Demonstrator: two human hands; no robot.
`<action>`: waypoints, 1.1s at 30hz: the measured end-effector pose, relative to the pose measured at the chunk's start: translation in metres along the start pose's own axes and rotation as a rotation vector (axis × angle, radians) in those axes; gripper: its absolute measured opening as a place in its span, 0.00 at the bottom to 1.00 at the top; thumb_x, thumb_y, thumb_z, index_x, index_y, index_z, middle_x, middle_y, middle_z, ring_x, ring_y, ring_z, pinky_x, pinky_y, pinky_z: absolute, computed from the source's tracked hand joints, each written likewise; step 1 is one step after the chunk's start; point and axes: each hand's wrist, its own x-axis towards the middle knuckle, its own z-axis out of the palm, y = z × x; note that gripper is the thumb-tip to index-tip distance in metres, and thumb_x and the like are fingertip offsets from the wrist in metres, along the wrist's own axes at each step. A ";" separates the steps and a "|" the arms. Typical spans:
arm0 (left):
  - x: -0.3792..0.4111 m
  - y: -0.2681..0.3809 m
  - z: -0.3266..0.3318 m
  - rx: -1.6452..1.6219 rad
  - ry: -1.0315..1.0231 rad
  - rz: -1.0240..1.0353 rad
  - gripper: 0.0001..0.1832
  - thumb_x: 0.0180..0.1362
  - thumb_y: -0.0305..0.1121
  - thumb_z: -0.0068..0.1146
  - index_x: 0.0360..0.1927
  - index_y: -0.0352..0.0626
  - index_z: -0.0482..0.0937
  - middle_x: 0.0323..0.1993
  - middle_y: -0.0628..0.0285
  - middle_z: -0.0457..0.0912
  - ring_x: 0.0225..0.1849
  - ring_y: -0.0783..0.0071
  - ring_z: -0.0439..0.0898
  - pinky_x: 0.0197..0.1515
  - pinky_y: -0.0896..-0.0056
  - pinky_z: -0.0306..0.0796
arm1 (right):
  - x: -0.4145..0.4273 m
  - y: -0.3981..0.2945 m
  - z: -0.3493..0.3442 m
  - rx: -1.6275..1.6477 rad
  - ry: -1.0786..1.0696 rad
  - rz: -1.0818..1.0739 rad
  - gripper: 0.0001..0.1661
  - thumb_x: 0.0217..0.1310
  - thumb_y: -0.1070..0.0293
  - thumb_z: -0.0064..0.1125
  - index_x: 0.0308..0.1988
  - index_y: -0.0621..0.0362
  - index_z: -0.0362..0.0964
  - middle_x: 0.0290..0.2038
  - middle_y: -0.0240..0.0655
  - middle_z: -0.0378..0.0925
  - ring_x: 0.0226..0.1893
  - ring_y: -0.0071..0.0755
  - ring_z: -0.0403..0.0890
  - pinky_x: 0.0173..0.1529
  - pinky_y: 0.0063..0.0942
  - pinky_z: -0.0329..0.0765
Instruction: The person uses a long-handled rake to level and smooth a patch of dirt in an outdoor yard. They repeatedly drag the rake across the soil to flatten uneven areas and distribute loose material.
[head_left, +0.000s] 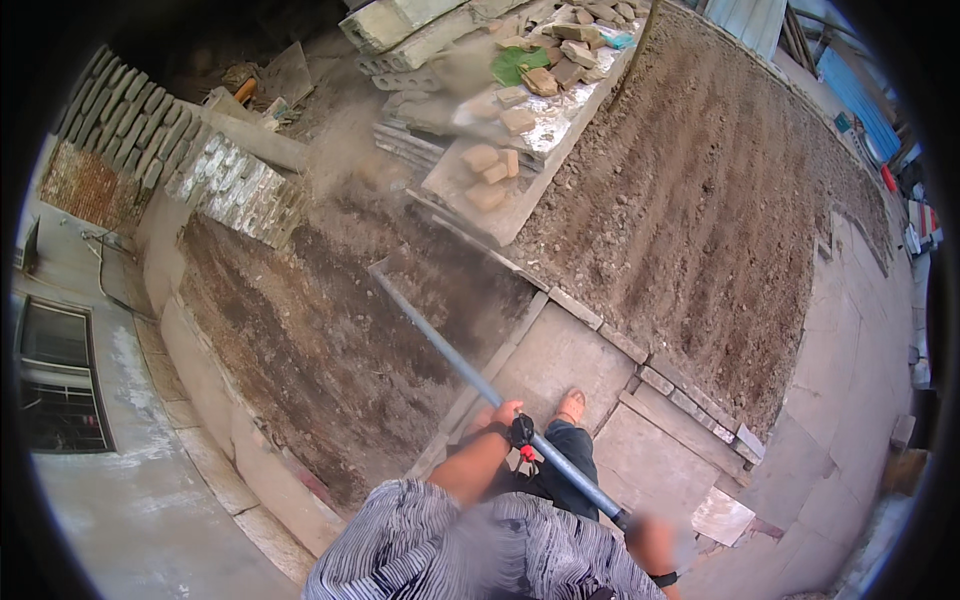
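A long-handled garden tool, its pole a grey metal tube (442, 346), slants from my body out over a bed of dark soil (330, 330). Its narrow crosswise head (388, 259) rests at or just above the soil; whether it is a rake or a hoe is unclear. Partway down the tube, my left hand (504, 414) is wrapped around it, with a black strap and a red piece at the wrist. My right hand (651, 541), blurred, grips the tube near its black end (621, 519), close to my right hip. A sandalled foot (571, 406) stands on paving beside the tube.
Concrete paving (566, 349) with a brick edging (622, 343) separates this soil from a larger furrowed bed (697, 195). Ahead, a slab (480, 214) bears loose bricks (491, 169) near stacked concrete blocks (405, 45). A house wall with a window (60, 375) borders the left.
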 end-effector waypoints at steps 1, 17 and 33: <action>-0.009 0.000 0.011 -0.076 0.012 -0.042 0.12 0.53 0.37 0.51 0.19 0.43 0.70 0.15 0.61 0.71 0.18 0.67 0.71 0.23 0.65 0.68 | 0.003 0.014 0.001 0.015 0.006 -0.016 0.09 0.35 0.67 0.59 0.17 0.58 0.68 0.14 0.44 0.72 0.17 0.49 0.76 0.23 0.41 0.73; -0.010 -0.005 0.083 -0.298 -0.015 -0.024 0.09 0.51 0.32 0.52 0.21 0.43 0.66 0.13 0.59 0.69 0.18 0.66 0.72 0.26 0.66 0.71 | 0.079 0.096 -0.039 0.079 -0.282 0.064 0.13 0.33 0.62 0.63 0.21 0.60 0.72 0.17 0.47 0.74 0.20 0.50 0.77 0.29 0.41 0.75; 0.028 0.123 0.053 -0.414 -0.005 -0.068 0.10 0.50 0.29 0.54 0.19 0.46 0.65 0.15 0.66 0.66 0.18 0.73 0.69 0.27 0.71 0.70 | 0.186 -0.006 -0.049 0.264 -0.526 0.128 0.18 0.30 0.61 0.68 0.23 0.61 0.72 0.19 0.48 0.75 0.23 0.52 0.78 0.29 0.42 0.75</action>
